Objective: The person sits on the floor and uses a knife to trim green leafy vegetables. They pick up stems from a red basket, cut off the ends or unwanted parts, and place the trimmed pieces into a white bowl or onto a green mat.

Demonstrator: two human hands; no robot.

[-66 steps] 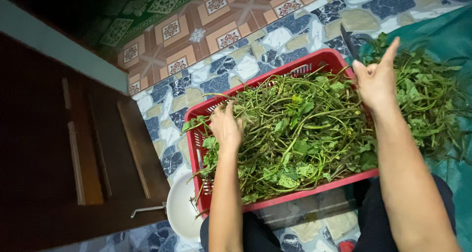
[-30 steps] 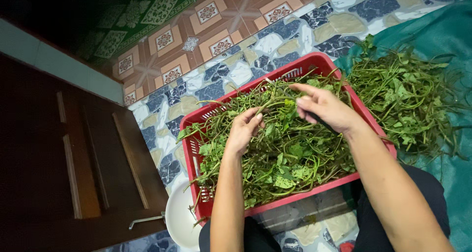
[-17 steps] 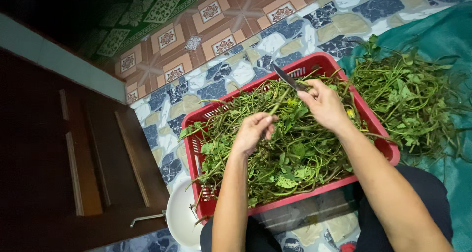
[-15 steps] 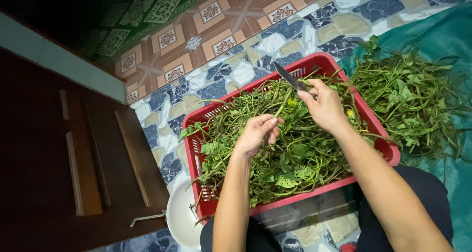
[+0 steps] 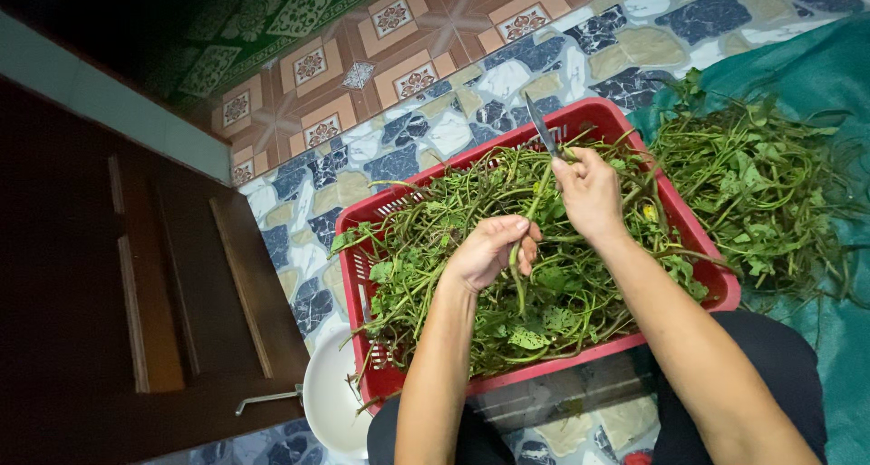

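A red plastic basket full of green leafy stems sits on the tiled floor in front of me. My left hand pinches one long green stem above the pile, its lower end hanging down. My right hand grips a dark-bladed knife, blade pointing up and away, held against the upper part of the same stem. Both hands hover over the middle of the basket.
A second heap of leafy stems lies on a teal sheet to the right. A white bowl with a metal handle sits at the basket's left front corner. A dark wooden door stands at left. Patterned tiles lie beyond.
My right hand came in from the right-hand heap with the knife to the basket's middle. My left hand lifted off the pile and closed on a stem, which now hangs between both hands.
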